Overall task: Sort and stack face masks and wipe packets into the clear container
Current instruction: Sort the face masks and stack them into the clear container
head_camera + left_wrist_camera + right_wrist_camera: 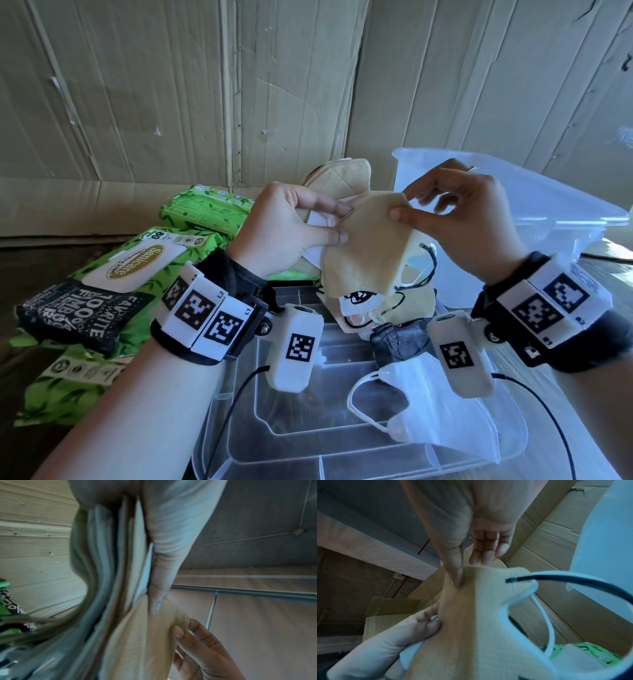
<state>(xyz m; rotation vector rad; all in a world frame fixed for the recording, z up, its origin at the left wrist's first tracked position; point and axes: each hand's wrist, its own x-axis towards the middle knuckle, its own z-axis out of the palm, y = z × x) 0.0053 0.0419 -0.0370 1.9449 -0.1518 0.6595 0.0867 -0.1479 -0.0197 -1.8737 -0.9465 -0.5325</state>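
Note:
Both hands hold a bundle of face masks above the table. My left hand (301, 222) grips the bundle's left edge, thumb on the front beige mask (370, 250), white masks behind it. My right hand (455, 212) pinches the top right corner of that beige mask (471, 615) between thumb and forefinger. Black and white ear loops (424, 267) hang off its right side. A white mask (445, 404) and a dark grey mask (397, 339) lie on the clear lid (274, 428). The clear container (555, 212) stands at the back right. Green wipe packets (137, 260) lie at the left.
A black packet (75, 315) lies on the green wipe packets. More beige masks (342, 178) sit behind the hands. A cardboard wall (205, 85) closes the back. Cables (233, 404) run from the wrist cameras over the lid.

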